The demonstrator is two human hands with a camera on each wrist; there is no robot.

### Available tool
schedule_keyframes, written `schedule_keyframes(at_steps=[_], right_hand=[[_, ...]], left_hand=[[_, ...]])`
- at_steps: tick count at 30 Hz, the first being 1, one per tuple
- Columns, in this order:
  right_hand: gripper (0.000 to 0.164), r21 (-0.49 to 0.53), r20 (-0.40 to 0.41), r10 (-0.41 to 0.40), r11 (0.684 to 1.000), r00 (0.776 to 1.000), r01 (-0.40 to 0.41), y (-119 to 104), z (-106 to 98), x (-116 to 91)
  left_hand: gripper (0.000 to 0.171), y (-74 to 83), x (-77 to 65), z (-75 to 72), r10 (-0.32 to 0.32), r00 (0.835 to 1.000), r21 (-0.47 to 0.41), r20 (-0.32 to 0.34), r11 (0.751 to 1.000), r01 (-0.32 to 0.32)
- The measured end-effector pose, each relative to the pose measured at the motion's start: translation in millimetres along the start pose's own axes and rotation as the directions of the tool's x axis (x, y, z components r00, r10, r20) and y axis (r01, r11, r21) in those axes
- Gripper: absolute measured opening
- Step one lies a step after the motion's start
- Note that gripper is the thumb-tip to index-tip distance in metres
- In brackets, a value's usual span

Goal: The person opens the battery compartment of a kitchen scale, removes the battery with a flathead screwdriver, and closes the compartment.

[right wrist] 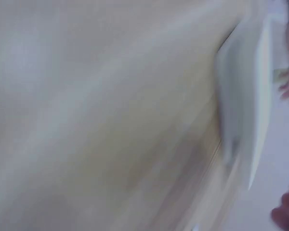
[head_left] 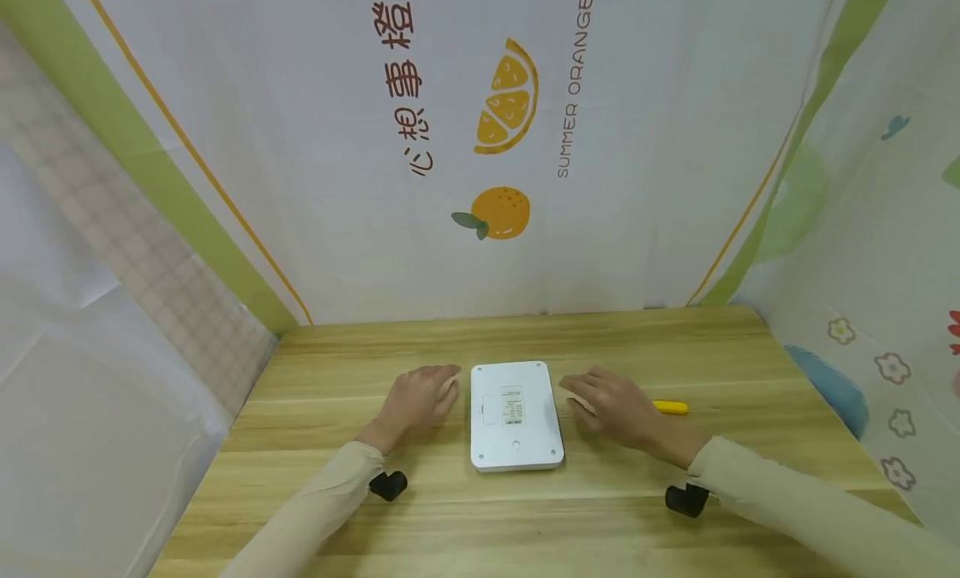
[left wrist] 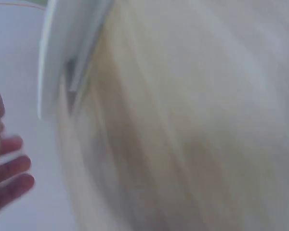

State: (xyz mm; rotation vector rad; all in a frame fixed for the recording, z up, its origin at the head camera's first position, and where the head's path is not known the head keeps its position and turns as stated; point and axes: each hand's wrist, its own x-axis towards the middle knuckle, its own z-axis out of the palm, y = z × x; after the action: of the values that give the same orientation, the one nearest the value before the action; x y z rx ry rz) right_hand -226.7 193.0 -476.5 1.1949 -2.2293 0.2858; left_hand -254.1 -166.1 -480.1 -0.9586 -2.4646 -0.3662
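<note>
A flat white rectangular device point(head_left: 528, 440) lies on the wooden table with a printed label, a small cover outline and corner screws facing up. Its exact kind cannot be told. To its left is my left hand point(head_left: 420, 399), fingers loosely bent and apart from the device. On the other side my right hand point(head_left: 611, 403) has its fingers pointing toward the device, with a gap between. Neither hand holds anything. Both wrist views are blurred, showing the device's edge point(left wrist: 62, 53) beside the left fingers point(left wrist: 17, 166) and its side point(right wrist: 245, 91) near the right fingers point(right wrist: 286, 211).
A yellow stick-like object point(head_left: 671, 407) lies just beyond my right wrist, partly hidden by it. Around the wooden table point(head_left: 517, 528) hang a white printed cloth point(head_left: 615, 253) at the back and more cloth at both sides.
</note>
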Motion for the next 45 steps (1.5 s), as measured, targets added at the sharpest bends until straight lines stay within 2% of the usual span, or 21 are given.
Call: schedule_keyframes(at_steps=[2, 4, 6, 9, 10, 13, 14, 16, 18, 19, 21, 24, 26, 29, 34, 36, 38, 41, 45], right_hand=[[0.028, 0.079, 0.042, 0.186, 0.979, 0.982, -0.189, -11, -5, -2], [0.028, 0.149, 0.112, 0.339, 0.924, 0.934, -0.353, -22, -8, -5], [0.027, 0.229, 0.183, 0.449, 0.845, 0.874, -0.483, -30, -11, -9], [0.029, 0.334, 0.284, 0.566, 0.698, 0.774, -0.633, -40, -13, -15], [0.029, 0.360, 0.314, 0.591, 0.649, 0.743, -0.670, -42, -13, -17], [0.031, 0.420, 0.410, 0.643, 0.497, 0.648, -0.759, -49, -12, -19], [0.032, 0.436, 0.433, 0.651, 0.454, 0.623, -0.777, -51, -11, -19], [0.033, 0.488, 0.498, 0.651, 0.335, 0.573, -0.806, -55, -9, -19], [0.036, 0.536, 0.553, 0.638, 0.220, 0.536, -0.815, -59, -6, -20], [0.037, 0.552, 0.578, 0.632, 0.163, 0.516, -0.818, -61, -5, -20], [0.037, 0.574, 0.629, 0.613, 0.049, 0.479, -0.817, -66, -2, -19], [0.036, 0.568, 0.678, 0.596, -0.052, 0.431, -0.821, -71, 2, -17], [0.036, 0.552, 0.705, 0.587, -0.102, 0.398, -0.827, -74, 3, -17], [0.036, 0.535, 0.725, 0.582, -0.139, 0.369, -0.833, -77, 6, -16], [0.034, 0.510, 0.731, 0.595, -0.149, 0.336, -0.847, -80, 8, -15], [0.035, 0.511, 0.728, 0.596, -0.143, 0.338, -0.848, -81, 10, -15], [0.036, 0.519, 0.727, 0.592, -0.141, 0.349, -0.843, -81, 10, -16], [0.038, 0.539, 0.730, 0.578, -0.156, 0.366, -0.828, -81, 10, -16], [0.038, 0.546, 0.751, 0.548, -0.200, 0.369, -0.814, -79, 8, -16]], left_hand=[[0.027, 3.9, 7.1, -1.4, -0.125, 0.990, -0.058, 0.062, 0.990, 0.128], [0.031, 6.5, 13.3, -0.3, -0.206, 0.971, -0.084, 0.122, 0.972, 0.217], [0.036, 7.7, 18.9, 2.6, -0.253, 0.952, -0.110, 0.172, 0.955, 0.274], [0.041, 7.6, 24.5, 9.3, -0.306, 0.926, -0.175, 0.220, 0.922, 0.346], [0.043, 7.9, 26.5, 11.1, -0.329, 0.914, -0.211, 0.236, 0.901, 0.379], [0.045, 9.0, 31.3, 16.1, -0.403, 0.873, -0.310, 0.276, 0.822, 0.477], [0.045, 9.4, 32.8, 16.9, -0.420, 0.861, -0.340, 0.288, 0.795, 0.502], [0.044, 9.8, 35.3, 19.0, -0.449, 0.837, -0.379, 0.312, 0.749, 0.544], [0.045, 9.1, 36.6, 21.3, -0.453, 0.831, -0.401, 0.323, 0.730, 0.554], [0.046, 8.5, 37.3, 22.8, -0.449, 0.834, -0.408, 0.323, 0.729, 0.550], [0.048, 8.0, 38.1, 26.1, -0.442, 0.832, -0.444, 0.336, 0.704, 0.554], [0.049, 8.1, 40.0, 29.2, -0.437, 0.825, -0.485, 0.358, 0.668, 0.564], [0.048, 8.3, 40.9, 30.6, -0.443, 0.813, -0.511, 0.378, 0.632, 0.582], [0.045, 8.3, 41.9, 31.3, -0.463, 0.797, -0.519, 0.387, 0.606, 0.603], [0.034, 9.0, 42.0, 32.0, -0.481, 0.775, -0.544, 0.410, 0.553, 0.631], [0.031, 8.8, 41.7, 33.2, -0.484, 0.766, -0.557, 0.422, 0.529, 0.641], [0.029, 8.3, 41.2, 34.6, -0.482, 0.765, -0.568, 0.427, 0.516, 0.642], [0.026, 7.5, 40.5, 36.9, -0.478, 0.775, -0.593, 0.414, 0.504, 0.628], [0.025, 6.9, 38.6, 38.2, -0.483, 0.782, -0.619, 0.393, 0.491, 0.614]])
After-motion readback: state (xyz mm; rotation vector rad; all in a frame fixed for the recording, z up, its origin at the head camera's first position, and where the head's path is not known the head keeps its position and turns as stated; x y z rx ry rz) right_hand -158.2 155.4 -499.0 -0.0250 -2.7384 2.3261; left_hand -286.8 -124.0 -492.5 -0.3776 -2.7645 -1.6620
